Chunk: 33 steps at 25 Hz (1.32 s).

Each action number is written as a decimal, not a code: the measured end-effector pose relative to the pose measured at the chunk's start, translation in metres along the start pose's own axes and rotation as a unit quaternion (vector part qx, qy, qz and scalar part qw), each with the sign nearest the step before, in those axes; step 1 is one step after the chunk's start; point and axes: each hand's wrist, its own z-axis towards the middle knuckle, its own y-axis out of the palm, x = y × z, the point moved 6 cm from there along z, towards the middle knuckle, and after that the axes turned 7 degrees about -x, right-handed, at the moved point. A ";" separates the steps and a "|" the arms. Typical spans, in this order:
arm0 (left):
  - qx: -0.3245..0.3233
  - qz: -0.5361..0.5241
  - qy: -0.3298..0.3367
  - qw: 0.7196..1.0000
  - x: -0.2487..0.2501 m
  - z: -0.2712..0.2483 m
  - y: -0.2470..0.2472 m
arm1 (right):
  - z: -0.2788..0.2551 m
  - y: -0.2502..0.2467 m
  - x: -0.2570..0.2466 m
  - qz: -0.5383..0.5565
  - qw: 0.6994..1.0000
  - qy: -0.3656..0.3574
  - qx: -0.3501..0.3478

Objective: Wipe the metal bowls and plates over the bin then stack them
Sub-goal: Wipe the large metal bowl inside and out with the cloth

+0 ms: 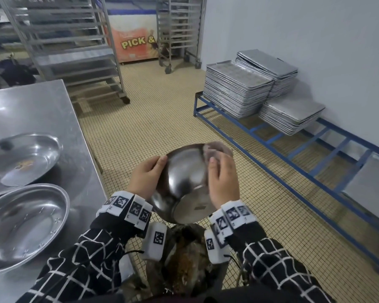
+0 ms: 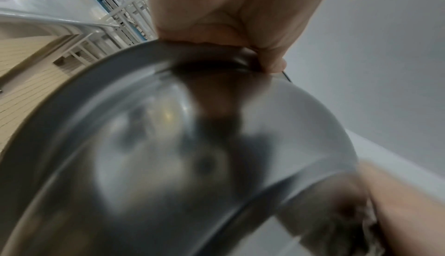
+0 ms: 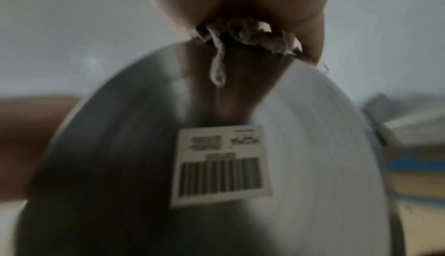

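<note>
A metal bowl (image 1: 184, 182) is held tilted above the bin (image 1: 184, 265), its flat base with a barcode sticker (image 3: 221, 165) turned toward me. My left hand (image 1: 147, 173) grips the bowl's rim (image 2: 168, 54) on the left. My right hand (image 1: 222, 178) holds a grey cloth (image 1: 214, 149) against the bowl's right side; the frayed cloth (image 3: 248, 33) shows under the fingers in the right wrist view. On the steel table (image 1: 42, 106) at the left lie two metal plates, one farther (image 1: 20, 160) with orange residue and one nearer (image 1: 24, 226).
The bin below holds brown food scraps. Stacked baking trays (image 1: 260, 84) sit on a blue floor frame (image 1: 293, 149) along the right wall. Wheeled tray racks (image 1: 70, 47) and a chest freezer (image 1: 134, 36) stand at the back on a tiled floor (image 1: 151, 117).
</note>
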 end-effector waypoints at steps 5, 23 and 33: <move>0.008 -0.055 -0.024 0.998 -0.001 -0.003 -0.006 | -0.003 -0.024 0.050 0.056 0.974 0.220 -0.020; -0.053 -0.023 0.006 0.998 0.003 -0.006 0.002 | -0.006 0.005 0.056 0.508 0.760 0.392 -0.099; 0.049 0.135 0.160 0.977 0.018 -0.003 -0.001 | -0.004 -0.005 0.062 0.341 0.860 0.367 -0.093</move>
